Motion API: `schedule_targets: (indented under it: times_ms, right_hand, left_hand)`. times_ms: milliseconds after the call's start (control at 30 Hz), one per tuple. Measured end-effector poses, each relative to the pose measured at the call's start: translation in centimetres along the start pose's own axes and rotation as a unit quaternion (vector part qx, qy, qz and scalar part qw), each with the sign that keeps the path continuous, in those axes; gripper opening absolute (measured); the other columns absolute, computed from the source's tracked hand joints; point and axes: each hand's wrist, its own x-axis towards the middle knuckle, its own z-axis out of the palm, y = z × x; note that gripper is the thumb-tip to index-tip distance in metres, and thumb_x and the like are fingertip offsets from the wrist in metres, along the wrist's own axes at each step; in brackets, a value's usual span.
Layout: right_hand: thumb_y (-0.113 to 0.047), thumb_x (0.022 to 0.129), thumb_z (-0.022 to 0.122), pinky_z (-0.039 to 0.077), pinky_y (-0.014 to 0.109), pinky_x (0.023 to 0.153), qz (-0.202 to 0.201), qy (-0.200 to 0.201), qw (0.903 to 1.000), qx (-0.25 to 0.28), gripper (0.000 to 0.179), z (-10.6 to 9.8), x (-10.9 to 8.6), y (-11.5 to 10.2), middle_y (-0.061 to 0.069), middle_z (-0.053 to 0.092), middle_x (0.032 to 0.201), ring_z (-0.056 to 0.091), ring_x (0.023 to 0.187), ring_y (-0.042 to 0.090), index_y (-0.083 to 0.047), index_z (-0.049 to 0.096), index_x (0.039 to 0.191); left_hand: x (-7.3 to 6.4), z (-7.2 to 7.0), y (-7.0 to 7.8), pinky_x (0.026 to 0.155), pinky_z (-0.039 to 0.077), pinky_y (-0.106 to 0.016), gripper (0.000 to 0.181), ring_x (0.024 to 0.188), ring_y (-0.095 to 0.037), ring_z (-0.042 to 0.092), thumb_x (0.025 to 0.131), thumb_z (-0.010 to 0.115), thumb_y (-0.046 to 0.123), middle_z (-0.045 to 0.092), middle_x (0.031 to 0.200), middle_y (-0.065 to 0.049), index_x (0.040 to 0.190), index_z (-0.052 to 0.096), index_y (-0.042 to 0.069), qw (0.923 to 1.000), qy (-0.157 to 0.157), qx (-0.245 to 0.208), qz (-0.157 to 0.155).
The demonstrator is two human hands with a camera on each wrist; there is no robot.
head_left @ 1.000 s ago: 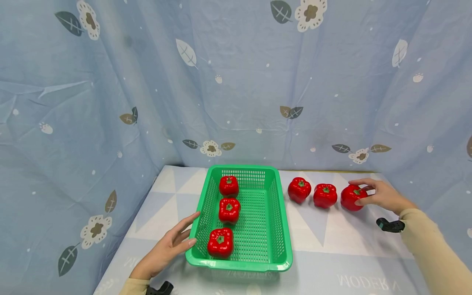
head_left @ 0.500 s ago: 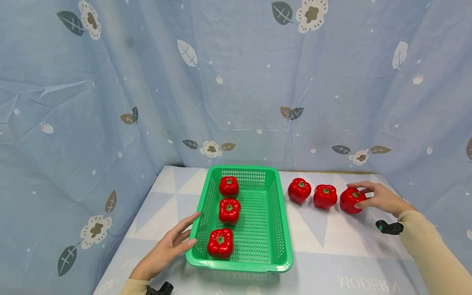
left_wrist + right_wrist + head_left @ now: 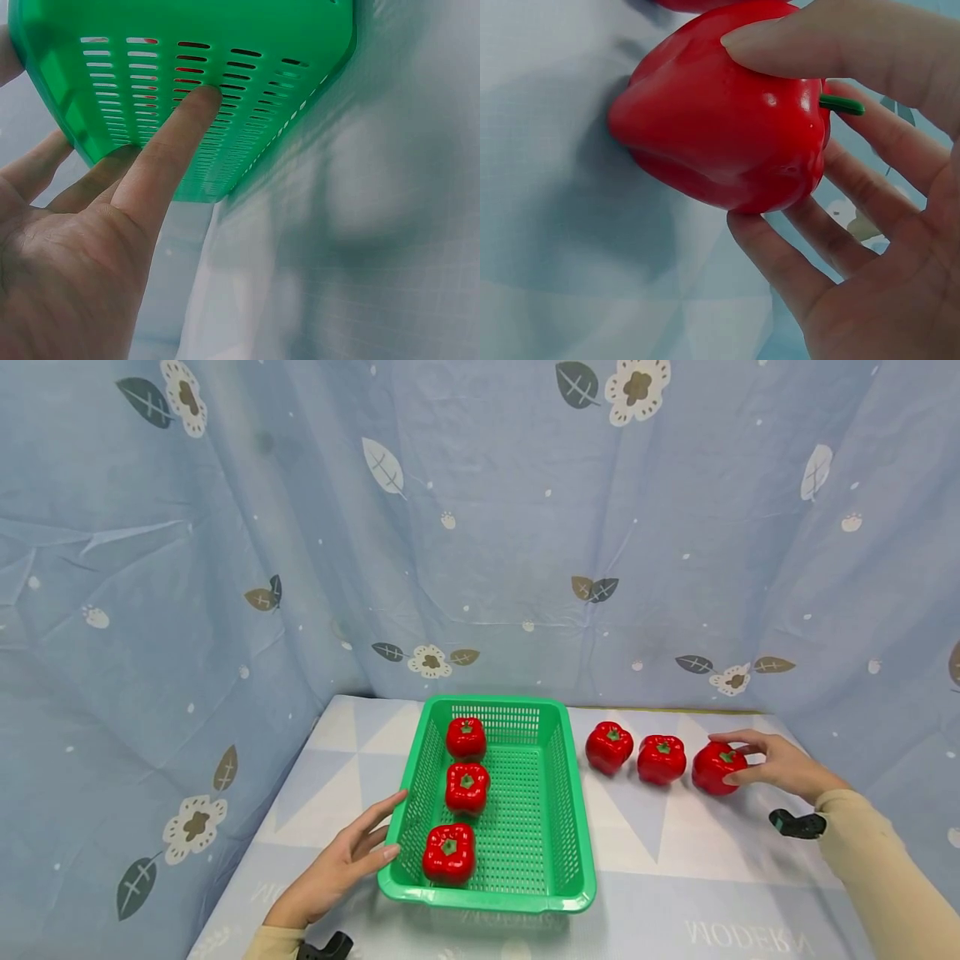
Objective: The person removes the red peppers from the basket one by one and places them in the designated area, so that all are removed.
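My right hand [image 3: 780, 766] grips a shiny red bell pepper [image 3: 717, 768], the rightmost of three in a row on the table. In the right wrist view the thumb lies over one side of this bell pepper [image 3: 720, 127] and the fingertips meet the other; its green stem [image 3: 841, 103] points toward the palm. With fairly straight fingers, my left hand [image 3: 337, 864] touches the left side of a green plastic basket [image 3: 581, 860]. The left wrist view has a fingertip against the slotted wall [image 3: 247, 97]. Three more red peppers [image 3: 467, 789] form a column along the basket's left half.
Two red peppers, one nearer the basket [image 3: 609, 747] and one in the middle [image 3: 661, 759], stand between the basket and my right hand. A pale patterned cloth [image 3: 637, 910] covers the table. Behind and to the left hangs a blue floral curtain [image 3: 510, 527].
The right hand and its pepper have shifted very slightly, with the pepper tilting a little. The left hand, basket and other peppers have stayed in place.
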Motion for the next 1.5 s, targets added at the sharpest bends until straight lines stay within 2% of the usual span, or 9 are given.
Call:
schedule_targets:
  times_ms: [233,433,667,1133,1400,1500]
  right_hand:
    - [-0.023,0.092,0.087,0.063,0.057,0.087,0.009,0.001,1.0000,-0.003,0.078,0.2,0.0,0.1,0.032,0.049,0.152,0.047,0.132,0.055,0.000,0.053,0.158]
    - [-0.023,0.090,0.088,0.063,0.061,0.088,0.013,0.004,0.9999,-0.010,0.081,0.3,0.0,0.1,0.034,0.049,0.153,0.046,0.131,0.055,0.001,0.052,0.159]
    - [-0.022,0.089,0.089,0.064,0.054,0.085,0.004,0.007,0.9999,-0.011,0.082,0.3,-0.3,-0.4,0.034,0.049,0.152,0.048,0.129,0.054,0.002,0.051,0.158]
    - [-0.016,0.088,0.087,0.065,0.054,0.083,-0.008,0.015,0.9997,-0.014,0.081,0.2,0.0,-0.2,0.035,0.048,0.150,0.051,0.128,0.056,0.004,0.050,0.157]
    - [-0.014,0.089,0.086,0.062,0.034,0.081,-0.033,0.028,0.9981,-0.043,0.080,-0.4,0.2,-0.7,0.034,0.047,0.154,0.054,0.127,0.053,0.004,0.049,0.158]
    - [-0.013,0.090,0.086,0.060,0.038,0.086,-0.052,0.035,0.9961,-0.062,0.078,-0.8,0.1,-1.5,0.032,0.049,0.153,0.055,0.127,0.052,0.004,0.051,0.157]
  left_hand:
    - [0.0,0.0,0.0,0.119,0.042,-0.066,0.069,0.158,-0.059,0.023,0.115,0.060,0.018,0.013,0.181,-0.015,0.175,0.029,0.032,1.0000,0.002,0.006,0.002]
    - [0.1,0.0,0.0,0.119,0.043,-0.064,0.069,0.158,-0.058,0.026,0.115,0.061,0.018,0.015,0.180,-0.015,0.175,0.030,0.032,0.9999,0.004,0.012,0.004]
    - [0.1,0.0,0.1,0.119,0.044,-0.061,0.069,0.158,-0.055,0.028,0.114,0.061,0.018,0.016,0.180,-0.013,0.174,0.030,0.032,0.9999,0.006,0.010,0.006]
    - [0.1,0.1,0.2,0.120,0.043,-0.062,0.069,0.158,-0.055,0.028,0.114,0.062,0.017,0.016,0.180,-0.013,0.175,0.030,0.030,0.9999,0.011,0.001,-0.001]
    - [0.1,0.1,0.2,0.120,0.042,-0.064,0.070,0.159,-0.055,0.027,0.114,0.062,0.017,0.016,0.180,-0.013,0.175,0.030,0.031,0.9999,0.010,0.003,-0.002]
    - [0.1,0.1,0.1,0.120,0.042,-0.064,0.070,0.158,-0.055,0.027,0.114,0.062,0.017,0.016,0.180,-0.013,0.175,0.030,0.031,0.9999,0.011,0.005,-0.001]
